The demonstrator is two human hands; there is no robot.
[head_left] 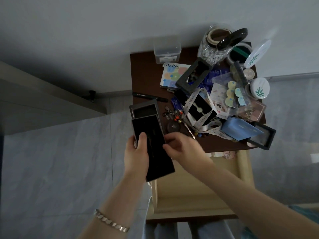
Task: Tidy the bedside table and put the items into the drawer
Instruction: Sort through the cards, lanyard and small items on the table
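Closing the slide box above the open drawer (198, 178).
Left hand (136, 156) grips the black sleeve (155, 152); right hand (183, 145) pinches its edge. Next, I judge: lower it into the drawer.

Left hand (136, 156): grips a long black box lid (153, 149) from its left edge, thumb on top.
Right hand (181, 145): fingertips touch the lid's right edge.
Box tray (144, 110): grey, open, lying under the lid's far end at the table's front left corner.
Table (143, 78): dark brown top, crowded with clutter.
Drawer (195, 183): pulled open below the table, pale wood inside.
Back of table: glass jar (214, 47), clear plastic box (167, 50), Hydron box (172, 75).
Right side: blue case (241, 130), white round tins (259, 89).
Left wrist: silver bracelet (110, 221).
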